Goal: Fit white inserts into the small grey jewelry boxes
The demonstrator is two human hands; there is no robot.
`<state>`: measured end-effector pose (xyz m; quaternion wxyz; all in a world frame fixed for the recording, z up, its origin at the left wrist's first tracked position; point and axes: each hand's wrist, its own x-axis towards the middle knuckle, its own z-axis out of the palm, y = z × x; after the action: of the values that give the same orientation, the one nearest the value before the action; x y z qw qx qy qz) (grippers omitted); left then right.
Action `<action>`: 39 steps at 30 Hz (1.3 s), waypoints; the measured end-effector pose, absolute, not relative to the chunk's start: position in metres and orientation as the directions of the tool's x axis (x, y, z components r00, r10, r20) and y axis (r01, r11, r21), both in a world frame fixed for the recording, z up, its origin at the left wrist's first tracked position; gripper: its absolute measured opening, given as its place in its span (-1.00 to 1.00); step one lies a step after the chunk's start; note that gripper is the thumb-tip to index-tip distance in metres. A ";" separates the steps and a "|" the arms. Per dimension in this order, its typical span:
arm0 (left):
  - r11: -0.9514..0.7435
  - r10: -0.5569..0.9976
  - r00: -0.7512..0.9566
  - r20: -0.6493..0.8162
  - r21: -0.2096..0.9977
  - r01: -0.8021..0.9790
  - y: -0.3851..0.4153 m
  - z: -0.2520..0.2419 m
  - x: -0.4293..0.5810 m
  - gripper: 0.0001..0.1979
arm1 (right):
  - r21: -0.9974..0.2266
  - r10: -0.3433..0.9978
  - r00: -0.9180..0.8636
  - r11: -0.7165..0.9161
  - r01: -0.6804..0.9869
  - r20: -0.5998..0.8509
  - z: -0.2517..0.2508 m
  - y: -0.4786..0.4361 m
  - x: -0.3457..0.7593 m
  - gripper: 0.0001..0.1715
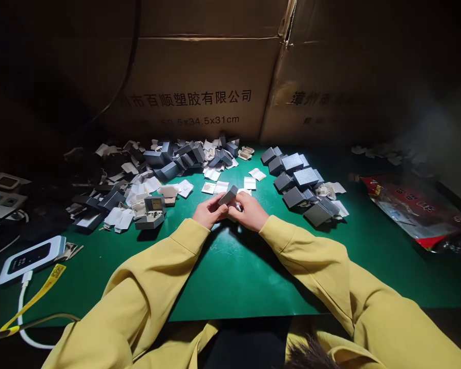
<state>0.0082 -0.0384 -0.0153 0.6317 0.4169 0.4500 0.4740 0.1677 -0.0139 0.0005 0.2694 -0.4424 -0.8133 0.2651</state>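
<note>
Near the middle of the green table, both hands come together around one small grey box (228, 195). My left hand (208, 211) grips its left side, thumb along the front. My right hand (250, 210) holds it from the right with bent fingers; part of the box is hidden behind them. Just beyond the hands lie small white paper cards (249, 183). To the left, an open grey box (150, 212) stands with its lid up, and small contents show inside.
A heap of grey boxes and paper pieces (169, 170) spreads at the back left. Grey boxes (296, 179) are stacked at the right. A red-edged plastic bag (415, 210) lies far right; a white device (33, 259) with a cable sits left. Cardboard cartons (200, 72) stand behind.
</note>
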 end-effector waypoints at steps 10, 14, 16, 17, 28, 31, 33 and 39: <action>0.200 0.978 0.098 -0.183 0.958 -0.206 -0.038 -0.013 0.009 -0.23 | -0.658 0.815 -0.487 0.557 0.507 0.315 -0.007 -0.012 0.173 -0.81; 0.175 0.984 0.073 -0.164 0.965 -0.194 -0.038 -0.012 0.009 -0.28 | -0.682 0.831 -0.454 0.536 0.498 0.321 -0.009 -0.017 0.172 -0.83; 0.182 0.983 0.072 -0.171 0.964 -0.193 -0.037 -0.013 0.008 -0.26 | -0.687 0.844 -0.419 0.522 0.505 0.333 -0.009 -0.020 0.171 -0.81; 0.191 0.981 0.072 -0.181 0.963 -0.191 -0.036 -0.014 0.008 -0.24 | -0.689 0.850 -0.403 0.516 0.509 0.338 -0.009 -0.022 0.170 -0.80; 0.159 0.987 0.038 -0.154 0.962 -0.222 -0.038 -0.010 0.011 -0.18 | -0.631 0.828 -0.403 0.560 0.537 0.391 -0.016 -0.029 0.165 -0.76; 0.145 0.989 0.031 -0.142 0.961 -0.237 -0.037 -0.011 0.010 -0.16 | -0.570 0.784 -0.458 0.620 0.540 0.419 -0.019 -0.036 0.166 -0.67; 0.143 0.989 0.071 -0.129 0.961 -0.236 -0.036 -0.013 0.009 -0.15 | -0.533 0.770 -0.486 0.638 0.556 0.414 -0.022 -0.043 0.167 -0.62; 0.161 0.982 0.138 -0.132 0.961 -0.226 -0.036 -0.012 0.006 -0.13 | -0.689 0.819 -0.437 0.559 0.461 0.372 -0.017 -0.048 0.173 -0.63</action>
<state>0.0057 -0.0360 -0.0125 0.6211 0.4280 0.4414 0.4860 0.1732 -0.0482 -0.0175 0.3535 -0.3953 -0.8092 0.2530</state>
